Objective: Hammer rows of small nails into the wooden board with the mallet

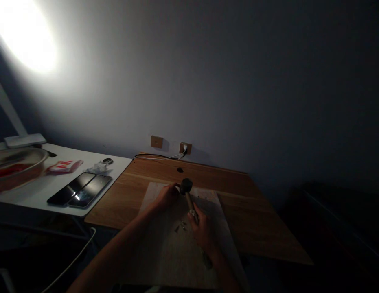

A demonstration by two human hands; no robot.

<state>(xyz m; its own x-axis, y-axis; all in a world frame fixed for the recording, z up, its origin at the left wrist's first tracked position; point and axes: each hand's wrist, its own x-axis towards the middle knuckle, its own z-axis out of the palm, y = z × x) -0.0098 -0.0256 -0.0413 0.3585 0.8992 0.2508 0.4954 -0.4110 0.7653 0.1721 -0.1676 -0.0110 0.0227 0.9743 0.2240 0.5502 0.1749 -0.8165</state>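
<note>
Fingers (193, 219) of the right hand (202, 228) wrap round the handle of a hammer (188, 197), closed on it well below the dark head. That hand sits over the right half of a pale board (155, 254), and the right forearm comes up from the bottom edge, slanting forward and to the left, so the arm reads short and steep. The hammer slopes away from the grip, its head forward and a little to the left, over the far part of the board; in the dim light I cannot tell whether the head touches anything beneath it.

The left arm makes a longer diagonal, running from the lower left corner up to the left hand (167, 197) at the far left of the board. Its fingers are bent, their tips pointing right, just beside the hammer head. How far they part, and whether they pinch something, I cannot tell.

Several small metal fasteners (177, 229) lie loosely on the board between the two forearms, nearer the right hand. The board rests on a wooden tabletop (253, 215), its near end reaching toward the person.
</note>
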